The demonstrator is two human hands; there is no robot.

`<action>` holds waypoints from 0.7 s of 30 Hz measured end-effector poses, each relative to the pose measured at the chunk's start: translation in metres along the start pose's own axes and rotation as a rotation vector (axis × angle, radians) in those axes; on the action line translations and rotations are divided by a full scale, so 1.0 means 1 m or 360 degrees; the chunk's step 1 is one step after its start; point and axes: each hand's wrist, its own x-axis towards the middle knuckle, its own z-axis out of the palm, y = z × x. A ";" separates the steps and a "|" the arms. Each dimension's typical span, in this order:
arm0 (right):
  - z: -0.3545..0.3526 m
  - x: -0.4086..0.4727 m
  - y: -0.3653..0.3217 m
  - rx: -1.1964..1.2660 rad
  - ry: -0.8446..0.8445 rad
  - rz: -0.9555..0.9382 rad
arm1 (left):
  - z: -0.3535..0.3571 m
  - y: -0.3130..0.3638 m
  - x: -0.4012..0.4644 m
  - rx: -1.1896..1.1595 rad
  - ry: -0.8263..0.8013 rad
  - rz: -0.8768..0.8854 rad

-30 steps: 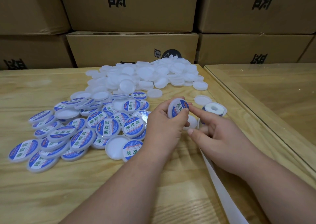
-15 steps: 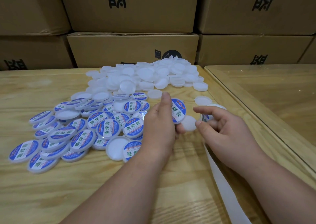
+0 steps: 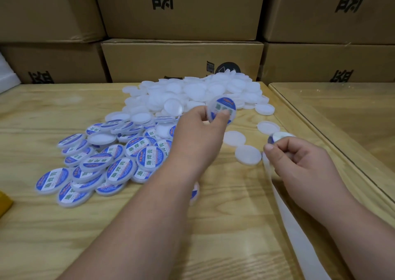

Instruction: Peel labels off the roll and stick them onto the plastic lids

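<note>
Labelled lids (image 3: 119, 160) are heaped at the left of the wooden table (image 3: 64, 237), with plain white lids (image 3: 192, 91) piled beyond. A labelled lid (image 3: 222, 110) is pinched between thumb and fingers of the left hand (image 3: 201, 130), raised above the table. At the right, the label roll (image 3: 277, 137) is gripped by the curled fingers of the right hand (image 3: 303, 162); a white backing strip (image 3: 288, 222) trails toward the viewer.

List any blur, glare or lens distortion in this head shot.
Head view: the labelled lid held by the left hand is motion-smeared, its print unreadable; labels in the labelled pile read sharply at the centre, softer at the left edge; the cardboard boxes bow from the wide-angle lens; soft reflections on the glass-topped table at right; lighting even, with faint shadows.
</note>
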 end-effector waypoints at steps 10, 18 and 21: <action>0.004 -0.001 0.001 -0.0058 -0.0023 0.0051 | -0.081 -0.009 0.031 0.0929 0.0001 -0.0110; 0.003 -0.002 0.001 -0.0089 -0.0041 0.0067 | -0.058 -0.027 0.032 0.1564 0.0085 -0.0044; 0.003 -0.002 0.000 -0.0086 -0.0037 0.0074 | -0.016 -0.028 0.018 0.1561 -0.0141 0.0293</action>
